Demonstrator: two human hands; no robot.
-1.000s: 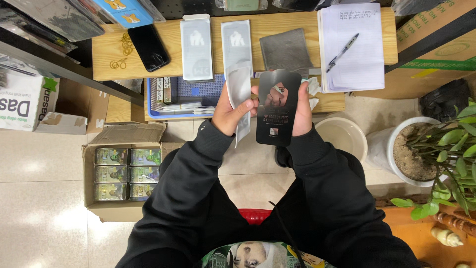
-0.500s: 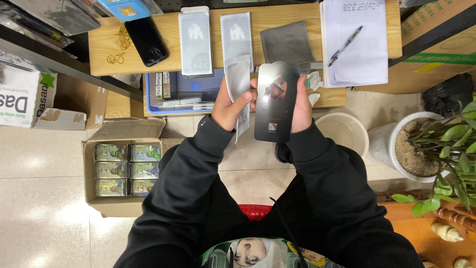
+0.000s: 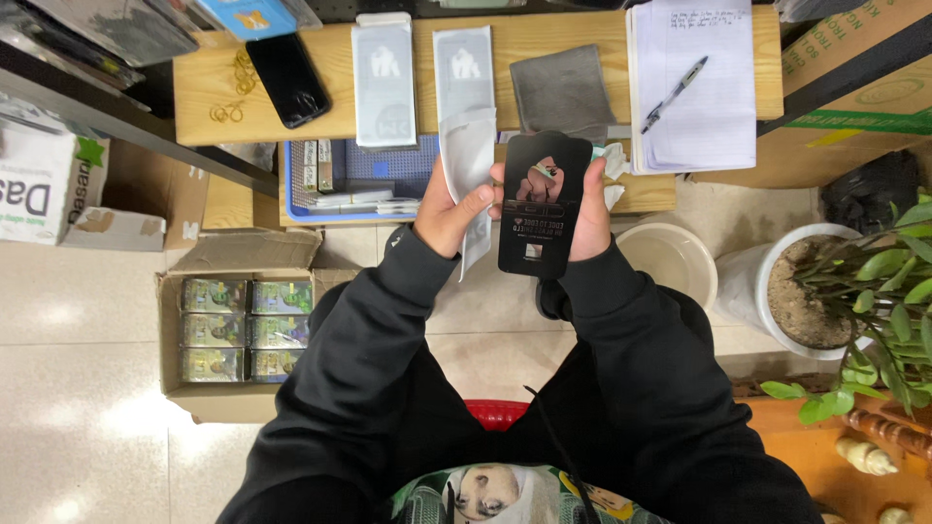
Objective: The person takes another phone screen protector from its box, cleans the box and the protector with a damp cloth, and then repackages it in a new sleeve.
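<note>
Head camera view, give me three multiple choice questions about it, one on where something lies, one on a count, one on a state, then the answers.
1. Where does the pen lie?
A. on the white notepad
B. in the cardboard box
C. in the plant pot

2. How many flat grey-white packets lie side by side on the wooden shelf?
A. one
B. two
C. four

3. What state is the black card in?
A. lying flat on the shelf
B. lying on the floor
C. held up by both hands

Answers: 1 A, the pen rests slantwise on the lined pad. 2 B, two packets lie next to each other beside the black phone. 3 C, the left hand and the right hand grip the card's edges, and the left hand also holds a white sleeve.
</note>
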